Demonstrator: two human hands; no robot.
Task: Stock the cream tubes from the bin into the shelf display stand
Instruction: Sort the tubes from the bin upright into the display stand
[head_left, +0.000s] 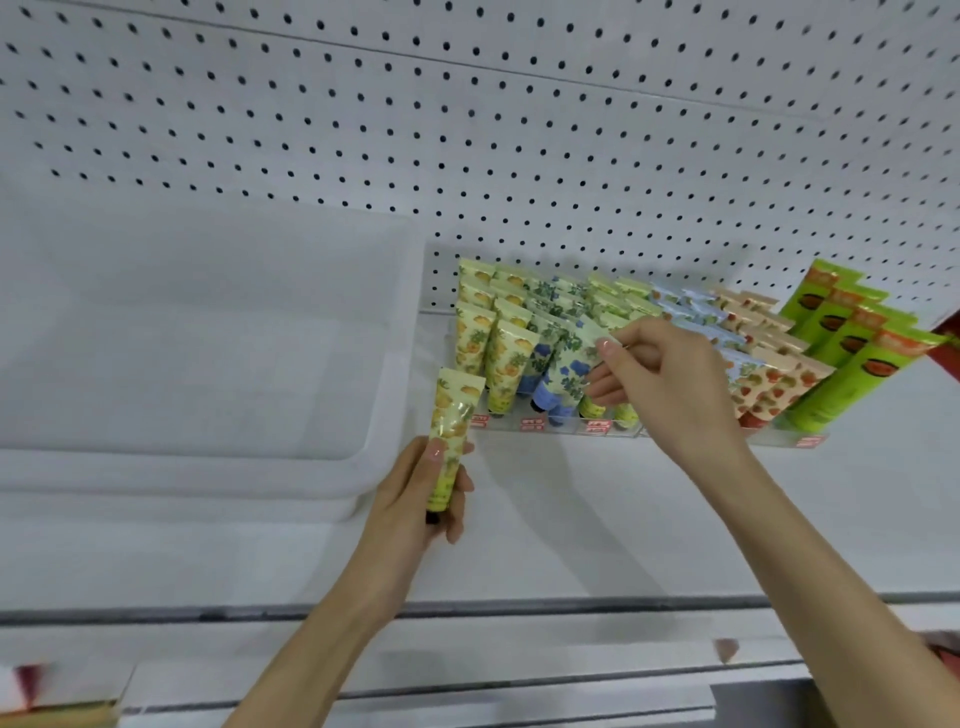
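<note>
A: Left hand (415, 499), 6 o'clock: fingers wrapped round yellow tube (453, 436), cap down, short of the stand.
B: Right hand (670, 384), 3 o'clock: pinches crimped tail of blue-flowered tube (569, 371), seated in display stand (675, 435).
A: Probably light, soft, glossy. Grip mid-body.

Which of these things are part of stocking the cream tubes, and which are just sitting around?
In the job: yellow tube in left hand; blue-flower tube pinched by right hand; display stand; white bin.
Just there: pegboard; tall green tubes; red price labels.
</note>
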